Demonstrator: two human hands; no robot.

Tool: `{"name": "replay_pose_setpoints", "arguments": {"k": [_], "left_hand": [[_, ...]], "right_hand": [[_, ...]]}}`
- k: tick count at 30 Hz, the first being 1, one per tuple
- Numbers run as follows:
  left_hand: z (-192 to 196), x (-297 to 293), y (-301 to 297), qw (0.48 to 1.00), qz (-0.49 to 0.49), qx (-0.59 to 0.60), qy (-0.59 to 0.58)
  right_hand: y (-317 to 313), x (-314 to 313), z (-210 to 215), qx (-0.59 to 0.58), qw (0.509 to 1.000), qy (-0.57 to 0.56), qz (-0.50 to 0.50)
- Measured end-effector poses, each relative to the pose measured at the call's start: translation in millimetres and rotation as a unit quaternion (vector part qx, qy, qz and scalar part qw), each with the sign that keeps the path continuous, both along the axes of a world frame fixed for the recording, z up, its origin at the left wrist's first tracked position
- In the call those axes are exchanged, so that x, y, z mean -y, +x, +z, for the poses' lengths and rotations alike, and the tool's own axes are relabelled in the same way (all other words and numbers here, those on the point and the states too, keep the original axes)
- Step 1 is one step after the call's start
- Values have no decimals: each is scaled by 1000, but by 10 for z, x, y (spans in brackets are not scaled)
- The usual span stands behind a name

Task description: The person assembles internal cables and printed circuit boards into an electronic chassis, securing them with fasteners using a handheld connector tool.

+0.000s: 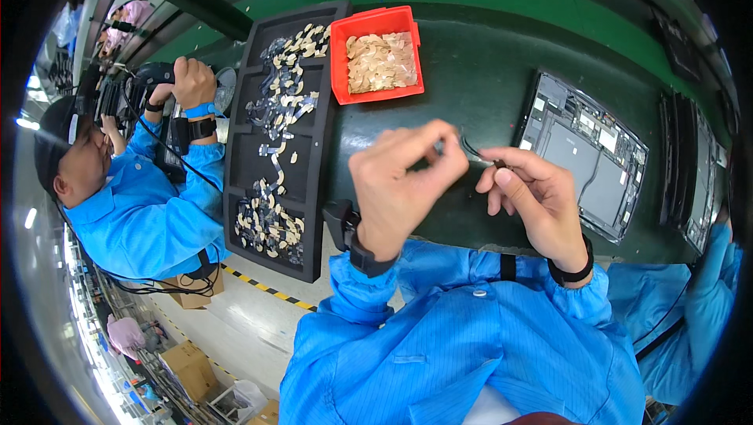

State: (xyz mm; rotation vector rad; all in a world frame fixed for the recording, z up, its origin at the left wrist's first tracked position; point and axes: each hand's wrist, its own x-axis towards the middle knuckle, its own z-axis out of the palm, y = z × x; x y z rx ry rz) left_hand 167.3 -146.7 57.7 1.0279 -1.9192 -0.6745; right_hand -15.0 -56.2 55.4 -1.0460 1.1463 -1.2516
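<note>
My left hand (408,182) is closed in a pinch over the green bench, its fingertips beside one end of a small dark flex cable (470,146). What sits between those fingertips is blurred and too small to make out. My right hand (540,201) pinches the other end of this thin, curved strip between thumb and fingers. An opened tablet or laptop body (569,154) lies just beyond and to the right of my right hand, its circuit boards and grey battery exposed. Left of my left hand is a black compartment tray (312,189) with many flex cables (271,217) bearing cream-coloured tabs.
A red bin (339,64) of cream-coloured peeled pieces (376,60) touches the tray's right side. More dark devices (690,166) stand at the right. A co-worker in blue (149,205) works at the left; another blue sleeve (710,284) shows at the right edge.
</note>
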Motion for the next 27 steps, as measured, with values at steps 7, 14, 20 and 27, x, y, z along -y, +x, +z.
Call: {"name": "replay_pose_setpoints", "arguments": {"k": [7,14,20,27], "left_hand": [[-130,867,130,976,171,65,-116],[-27,84,-64,980,-77,30,-184],[-133,35,-76,980,-108,37,-166],[-58,44,-13,976,-150,40,-154]], "right_hand": [[66,171,-98,-12,998,16,-59],[70,138,-162,-3,996,25,-86],[96,75,-108,-77,995,-25,-50],[31,21,-54,-178,983,-21,-45]]}}
